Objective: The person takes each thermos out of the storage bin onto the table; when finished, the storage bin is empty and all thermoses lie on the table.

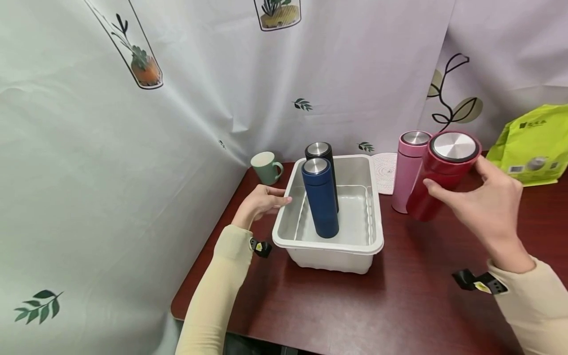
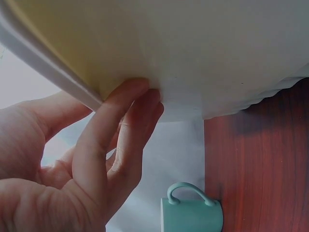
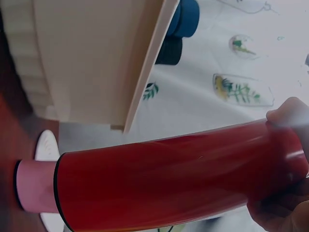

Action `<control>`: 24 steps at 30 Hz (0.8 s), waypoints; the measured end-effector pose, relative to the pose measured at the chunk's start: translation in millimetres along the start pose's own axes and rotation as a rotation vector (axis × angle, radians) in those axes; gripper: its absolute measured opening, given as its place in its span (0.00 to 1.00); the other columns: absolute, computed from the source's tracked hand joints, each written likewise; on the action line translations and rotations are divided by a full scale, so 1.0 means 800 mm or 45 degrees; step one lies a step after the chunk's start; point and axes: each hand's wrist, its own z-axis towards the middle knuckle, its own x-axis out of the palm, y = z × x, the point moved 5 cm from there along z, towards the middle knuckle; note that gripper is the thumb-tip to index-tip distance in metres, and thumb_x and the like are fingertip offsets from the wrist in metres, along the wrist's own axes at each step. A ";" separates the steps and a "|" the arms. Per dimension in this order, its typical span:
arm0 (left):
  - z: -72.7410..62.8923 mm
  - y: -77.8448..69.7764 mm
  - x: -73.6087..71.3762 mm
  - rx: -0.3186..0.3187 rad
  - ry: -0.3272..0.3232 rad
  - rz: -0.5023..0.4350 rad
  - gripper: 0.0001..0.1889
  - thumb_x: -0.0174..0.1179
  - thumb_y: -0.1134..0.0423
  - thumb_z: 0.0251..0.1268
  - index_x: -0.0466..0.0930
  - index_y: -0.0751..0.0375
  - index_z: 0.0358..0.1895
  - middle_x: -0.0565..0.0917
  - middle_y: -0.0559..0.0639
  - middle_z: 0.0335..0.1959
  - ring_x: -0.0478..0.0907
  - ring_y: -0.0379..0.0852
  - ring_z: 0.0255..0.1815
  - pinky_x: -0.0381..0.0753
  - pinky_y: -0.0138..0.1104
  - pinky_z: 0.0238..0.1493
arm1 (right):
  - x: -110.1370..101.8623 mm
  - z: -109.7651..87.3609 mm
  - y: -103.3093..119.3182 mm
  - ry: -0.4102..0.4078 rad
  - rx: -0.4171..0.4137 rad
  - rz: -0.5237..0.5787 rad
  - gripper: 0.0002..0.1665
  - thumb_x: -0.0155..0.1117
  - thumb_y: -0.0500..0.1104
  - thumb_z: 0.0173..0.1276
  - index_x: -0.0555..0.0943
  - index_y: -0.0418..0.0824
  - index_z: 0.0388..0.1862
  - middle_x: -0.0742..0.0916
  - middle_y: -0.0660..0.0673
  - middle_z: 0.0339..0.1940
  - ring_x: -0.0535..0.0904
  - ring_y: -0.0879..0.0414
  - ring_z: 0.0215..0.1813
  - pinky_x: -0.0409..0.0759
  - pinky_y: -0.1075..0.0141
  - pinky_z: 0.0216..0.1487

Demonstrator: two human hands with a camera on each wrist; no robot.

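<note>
Gripped tilted red bottle (image 1: pixel 437 170) near its lid with right hand (image 1: pixel 490 202), right of white bin (image 1: pixel 328 259), nearer than pink bottle (image 1: pixel 405 182). Pinched bin's left rim with left hand (image 1: pixel 262 201). Noted blue bottle (image 1: pixel 323 202), black bottle (image 1: pixel 329 154) inside.

Left grip (image 1: pixel 262 200) pinching, right grip (image 1: pixel 493 204) raised; right fingers (image 3: pixel 280 213) seemingly curled

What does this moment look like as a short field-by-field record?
Left hand: pinches off-white rectangular plastic bin at its rim
Right hand: grips glossy red cylindrical bottle near its lid, tilted
In bin: dark-blue cylindrical bottle, black cylindrical bottle behind it, both standing
Right of bin: standing pink cylindrical bottle, bright yellow-green bag
Beyond left hand: pale-green handled mug
</note>
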 end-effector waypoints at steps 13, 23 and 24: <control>-0.002 0.000 -0.002 0.005 0.005 -0.007 0.28 0.65 0.68 0.63 0.70 0.71 0.66 0.80 0.68 0.58 0.80 0.62 0.57 0.80 0.49 0.59 | 0.002 0.011 -0.047 0.046 0.196 -0.066 0.32 0.85 0.46 0.42 0.86 0.50 0.51 0.75 0.82 0.32 0.70 0.84 0.39 0.67 0.92 0.40; -0.003 0.001 0.000 0.007 0.021 -0.030 0.28 0.65 0.69 0.64 0.70 0.71 0.67 0.79 0.68 0.59 0.78 0.64 0.59 0.79 0.50 0.60 | 0.010 0.017 -0.084 0.081 0.292 -0.160 0.35 0.82 0.52 0.45 0.84 0.46 0.55 0.72 0.82 0.31 0.65 0.84 0.38 0.63 0.90 0.39; -0.003 0.001 0.000 0.007 0.019 -0.030 0.28 0.65 0.69 0.64 0.70 0.71 0.67 0.79 0.68 0.59 0.78 0.64 0.59 0.79 0.50 0.60 | 0.010 0.017 -0.087 0.080 0.283 -0.163 0.35 0.82 0.51 0.45 0.84 0.45 0.55 0.71 0.82 0.30 0.65 0.84 0.38 0.62 0.87 0.39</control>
